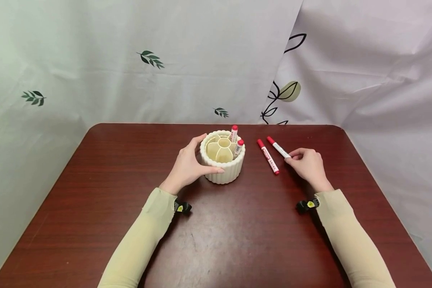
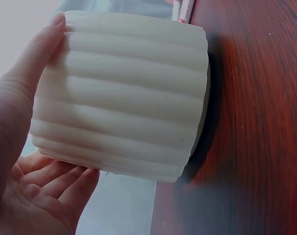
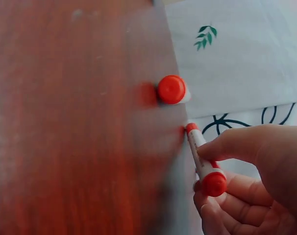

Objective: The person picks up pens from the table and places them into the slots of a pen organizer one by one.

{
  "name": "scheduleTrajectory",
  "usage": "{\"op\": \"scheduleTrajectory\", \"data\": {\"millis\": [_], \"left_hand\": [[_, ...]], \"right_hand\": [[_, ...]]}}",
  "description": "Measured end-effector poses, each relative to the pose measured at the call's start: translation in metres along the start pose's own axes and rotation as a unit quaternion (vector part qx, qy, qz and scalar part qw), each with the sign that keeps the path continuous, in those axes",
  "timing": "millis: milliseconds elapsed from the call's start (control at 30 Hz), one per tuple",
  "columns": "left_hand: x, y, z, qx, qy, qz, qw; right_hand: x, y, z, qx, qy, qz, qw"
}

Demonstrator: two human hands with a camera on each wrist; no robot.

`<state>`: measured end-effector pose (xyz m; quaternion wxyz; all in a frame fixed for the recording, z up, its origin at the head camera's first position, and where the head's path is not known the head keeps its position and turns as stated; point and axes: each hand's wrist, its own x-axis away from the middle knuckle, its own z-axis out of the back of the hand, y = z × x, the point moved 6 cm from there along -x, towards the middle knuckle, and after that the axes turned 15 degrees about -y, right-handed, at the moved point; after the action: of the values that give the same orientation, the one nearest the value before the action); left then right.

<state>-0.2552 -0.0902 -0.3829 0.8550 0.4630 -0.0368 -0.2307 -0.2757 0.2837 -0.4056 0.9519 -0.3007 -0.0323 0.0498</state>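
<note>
From the head camera, a cream ribbed holder [image 1: 222, 158] with petal-shaped compartments stands near the middle of the dark red surface [image 1: 216, 224]. The left hand [image 1: 189, 166] wraps around its left side, thumb along the front wall and fingers reaching to the far rim, grasping it. Two red-capped markers [image 1: 236, 141] stand upright in compartments on the holder's right side. To the right of the holder, two more markers lie on the surface, side by side and slightly apart: the nearer marker [image 1: 268, 156] lies free, and the farther marker [image 1: 279, 147] has its near end pinched in the fingertips of the right hand [image 1: 308, 165]. Both arms wear pale green sleeves [image 1: 144, 240]. A white cloth with leaf prints [image 1: 151, 58] hangs behind.

The left wrist camera shows the holder's [image 2: 121, 98] ribbed wall close up, the thumb [image 2: 33, 58] pressed on one side and the fingers [image 2: 65, 183] curled beneath the other.

In the right wrist view, thumb and fingers [image 3: 236, 144] pinch the marker [image 3: 203, 161] near its red end, while the other marker's red cap [image 3: 171, 89] shows end-on just beyond, on the surface.
</note>
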Motion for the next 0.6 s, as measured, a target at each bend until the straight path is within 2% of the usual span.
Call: {"op": "scheduleTrajectory", "data": {"millis": [333, 600], "left_hand": [[-0.001, 0.001, -0.002, -0.004, -0.005, 0.006, 1.0000], [-0.001, 0.002, -0.002, -0.004, -0.007, 0.005, 1.0000]], "right_hand": [[-0.002, -0.004, 0.009, -0.020, 0.034, 0.014, 0.999], [0.002, -0.001, 0.016, -0.029, 0.040, 0.007, 0.999]]}}
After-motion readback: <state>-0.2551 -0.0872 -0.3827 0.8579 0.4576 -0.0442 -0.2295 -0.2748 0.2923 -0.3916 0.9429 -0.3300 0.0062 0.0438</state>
